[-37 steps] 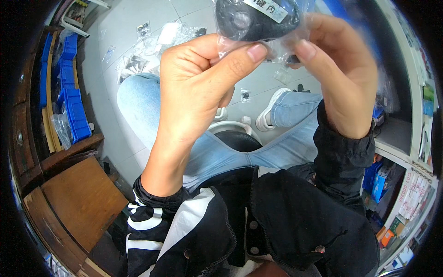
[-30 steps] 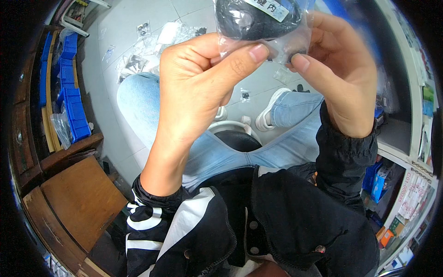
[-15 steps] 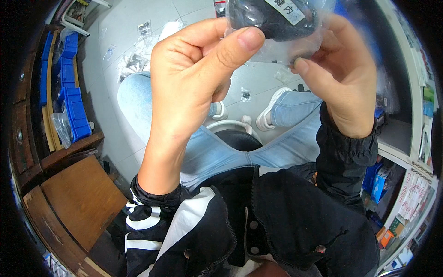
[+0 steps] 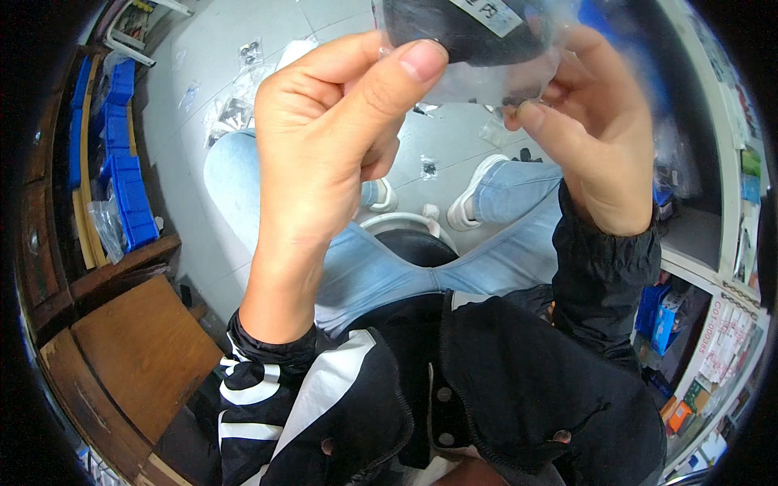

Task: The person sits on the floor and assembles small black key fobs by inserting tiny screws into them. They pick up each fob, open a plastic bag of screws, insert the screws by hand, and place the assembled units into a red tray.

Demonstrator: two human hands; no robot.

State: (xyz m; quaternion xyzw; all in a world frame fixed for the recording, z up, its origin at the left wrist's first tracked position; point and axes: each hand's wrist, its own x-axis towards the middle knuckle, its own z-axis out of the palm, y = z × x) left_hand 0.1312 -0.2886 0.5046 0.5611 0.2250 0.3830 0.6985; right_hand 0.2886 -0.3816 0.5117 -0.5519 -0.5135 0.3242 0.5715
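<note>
Both hands hold up a clear plastic bag (image 4: 478, 77) at the top of the view. Inside it is a flat, dark, rounded piece (image 4: 438, 36), and a white printed label (image 4: 493, 14) sits on it. My left hand (image 4: 328, 121) pinches the bag's left side between thumb and curled fingers. At the bag's lower right corner, the thumb and fingertips of my right hand (image 4: 596, 138) are closed on the plastic. Small dark bits show by the right fingertips; I cannot make out what they are. The bag's upper part is cut off by the frame edge.
Small clear packets (image 4: 231, 113) lie scattered on the grey tiled floor (image 4: 215, 174). Blue bins (image 4: 130, 202) stand on the left beside a wooden cabinet (image 4: 146, 348). A round, pale-rimmed container (image 4: 405, 219) stands between my feet. Pale shelving (image 4: 689, 271) with boxes is on the right.
The bag and both hands have shifted slightly to the left, and the bag sits a little higher. The label is turned a bit and is partly cut off. Both hands still grip the bag.
</note>
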